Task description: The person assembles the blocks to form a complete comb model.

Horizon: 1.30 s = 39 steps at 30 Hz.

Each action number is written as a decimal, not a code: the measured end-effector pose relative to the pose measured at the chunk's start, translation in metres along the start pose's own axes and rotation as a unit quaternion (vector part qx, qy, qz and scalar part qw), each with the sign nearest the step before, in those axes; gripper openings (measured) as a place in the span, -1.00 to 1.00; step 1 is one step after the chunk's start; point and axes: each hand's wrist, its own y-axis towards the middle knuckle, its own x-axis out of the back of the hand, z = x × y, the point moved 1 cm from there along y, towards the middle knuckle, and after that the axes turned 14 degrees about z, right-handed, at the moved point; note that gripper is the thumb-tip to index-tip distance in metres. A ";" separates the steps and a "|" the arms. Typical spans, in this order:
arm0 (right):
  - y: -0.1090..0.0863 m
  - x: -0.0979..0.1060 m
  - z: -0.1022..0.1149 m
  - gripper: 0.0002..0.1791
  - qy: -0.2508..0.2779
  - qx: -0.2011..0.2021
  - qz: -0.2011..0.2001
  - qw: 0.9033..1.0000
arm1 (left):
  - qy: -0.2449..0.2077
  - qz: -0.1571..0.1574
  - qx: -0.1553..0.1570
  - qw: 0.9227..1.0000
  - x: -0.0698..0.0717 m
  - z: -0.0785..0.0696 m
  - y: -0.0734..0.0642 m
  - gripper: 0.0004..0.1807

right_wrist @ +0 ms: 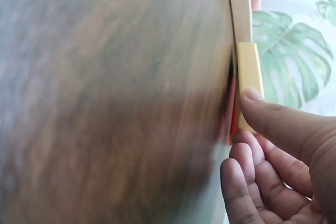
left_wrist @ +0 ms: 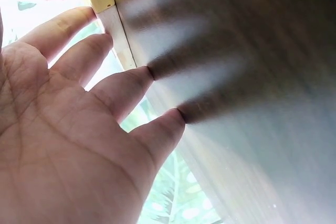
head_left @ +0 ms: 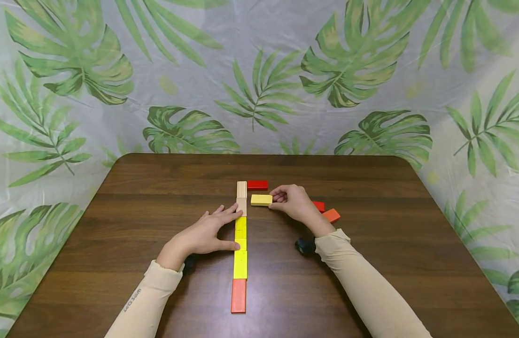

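Note:
Down the middle of the table runs a line of flat rectangular blocks: a grooved plain wood block (head_left: 242, 189) at the far end, a smooth plain one (head_left: 242, 207), yellow blocks (head_left: 240, 265), and an orange-red block (head_left: 238, 296) nearest me. My left hand (head_left: 202, 234) lies along its left side, fingers spread, thumb and index tips touching the line. Between thumb and fingers my right hand (head_left: 295, 203) pinches a pale yellow block (head_left: 261, 200) by its right end, just right of the line. A red block (head_left: 257, 185) adjoins the line's far end.
Partly behind my right wrist are another red block (head_left: 319, 206) and an orange block (head_left: 331, 215). The brown wooden table (head_left: 166, 188) has rounded far corners. A leaf-patterned cloth (head_left: 259, 136) hangs behind it.

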 end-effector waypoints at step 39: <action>0.011 -0.010 0.009 -0.65 -0.005 -0.020 0.008 1.000 | 0.000 -0.001 0.000 1.000 0.000 0.000 -0.001 -0.02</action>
